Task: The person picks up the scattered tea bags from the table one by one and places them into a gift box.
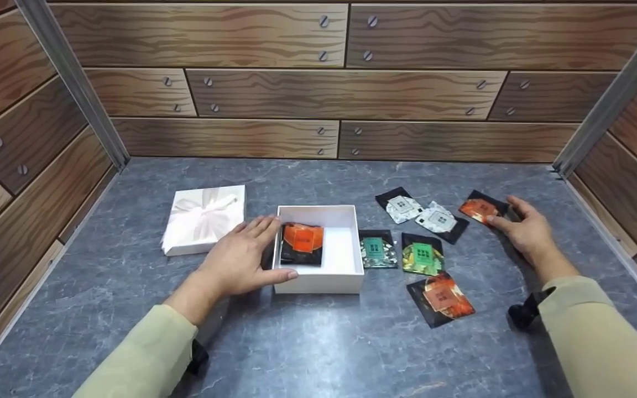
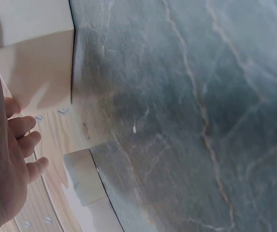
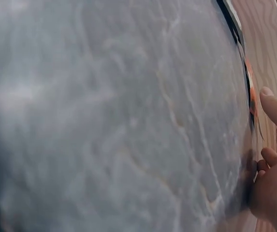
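My left hand (image 1: 241,257) rests along the left wall of a white open box (image 1: 318,284), its thumb lying across the front edge. In the left wrist view its fingers reach along the box's side (image 2: 36,72). Inside the box, on the left, lies an orange-and-black sachet (image 1: 303,240). At the right, my right hand (image 1: 528,232) holds another orange-and-black sachet (image 1: 479,207) by its right end, between thumb and fingers. The right wrist view shows that sachet (image 3: 252,94) only edge-on beside the thumb.
A white lid (image 1: 205,221) with a ribbon bow lies left of the box. To the box's right lie two white-and-black sachets (image 1: 401,205), a teal one (image 1: 375,250), a green one (image 1: 422,254) and an orange one (image 1: 443,298). Wood-patterned walls (image 1: 274,91) surround the grey tabletop.
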A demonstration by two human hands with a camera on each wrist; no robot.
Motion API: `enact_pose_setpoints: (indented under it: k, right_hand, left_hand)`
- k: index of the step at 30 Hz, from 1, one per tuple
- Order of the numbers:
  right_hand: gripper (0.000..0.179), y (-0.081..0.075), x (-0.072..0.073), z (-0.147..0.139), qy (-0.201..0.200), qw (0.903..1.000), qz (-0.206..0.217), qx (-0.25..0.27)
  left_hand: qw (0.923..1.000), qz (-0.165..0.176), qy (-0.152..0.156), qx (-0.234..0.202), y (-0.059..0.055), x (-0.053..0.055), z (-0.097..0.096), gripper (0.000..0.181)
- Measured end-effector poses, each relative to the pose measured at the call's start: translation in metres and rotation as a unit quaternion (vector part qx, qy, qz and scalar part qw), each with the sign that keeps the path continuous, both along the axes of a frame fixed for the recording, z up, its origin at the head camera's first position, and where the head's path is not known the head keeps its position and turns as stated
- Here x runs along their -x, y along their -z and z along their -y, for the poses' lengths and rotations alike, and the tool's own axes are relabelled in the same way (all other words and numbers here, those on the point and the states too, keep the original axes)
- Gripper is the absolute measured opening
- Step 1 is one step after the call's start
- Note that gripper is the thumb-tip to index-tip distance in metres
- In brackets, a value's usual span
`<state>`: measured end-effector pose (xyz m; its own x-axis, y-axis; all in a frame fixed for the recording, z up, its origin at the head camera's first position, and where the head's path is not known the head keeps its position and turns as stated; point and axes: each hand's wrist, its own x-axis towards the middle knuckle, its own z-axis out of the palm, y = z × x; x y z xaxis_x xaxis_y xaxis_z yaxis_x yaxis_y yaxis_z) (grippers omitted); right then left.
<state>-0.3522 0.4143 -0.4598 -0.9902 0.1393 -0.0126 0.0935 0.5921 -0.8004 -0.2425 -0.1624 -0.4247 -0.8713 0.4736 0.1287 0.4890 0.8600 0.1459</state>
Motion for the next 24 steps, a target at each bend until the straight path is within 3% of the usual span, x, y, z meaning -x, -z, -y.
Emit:
enact_pose_setpoints:
  k: [9,16,24]
  right_hand:
    - [0.092,-0.0005,0.0030,0.0037,0.003,0.9960,0.009,-0.089]
    - [0.089,-0.0050,0.0011,0.0003,-0.036,0.9948,0.017,-0.094]
    - [0.081,-0.0049,0.0008,-0.0048,-0.051,0.9947,0.026,-0.086]
  left_hand:
    - [1.0000,0.000,-0.002,0.000,0.0000,-0.0009,0.0008,0.117]
    - [1.0000,0.002,-0.007,-0.001,-0.0016,-0.0011,0.0012,0.117]
    - [0.9999,0.008,-0.006,-0.004,-0.0004,0.0004,0.0000,0.118]
